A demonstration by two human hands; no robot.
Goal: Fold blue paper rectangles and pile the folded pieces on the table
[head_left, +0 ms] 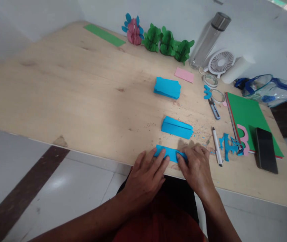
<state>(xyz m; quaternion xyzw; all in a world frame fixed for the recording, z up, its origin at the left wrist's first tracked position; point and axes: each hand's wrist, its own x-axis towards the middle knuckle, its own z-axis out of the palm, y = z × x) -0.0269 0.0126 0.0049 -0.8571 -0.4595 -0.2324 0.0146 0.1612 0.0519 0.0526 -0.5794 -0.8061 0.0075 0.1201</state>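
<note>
The strip (167, 154) lay on the tabletop (83, 101). Your left hand (147, 173) pressed it, fingers spread, apparently for steadiness; your right hand (197, 164), grip narrow, pinched its right end. Folded paper (176, 130) lay just beyond it.

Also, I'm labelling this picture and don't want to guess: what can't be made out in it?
All in the head view:
- Right end of the blue strip: hidden by the right hand.
- Far side of the clear bag: cut off by the right edge.
- Number of pieces in the larger blue stack: layers too small to count.
- Marks on the white pen, if any: too small.
</note>
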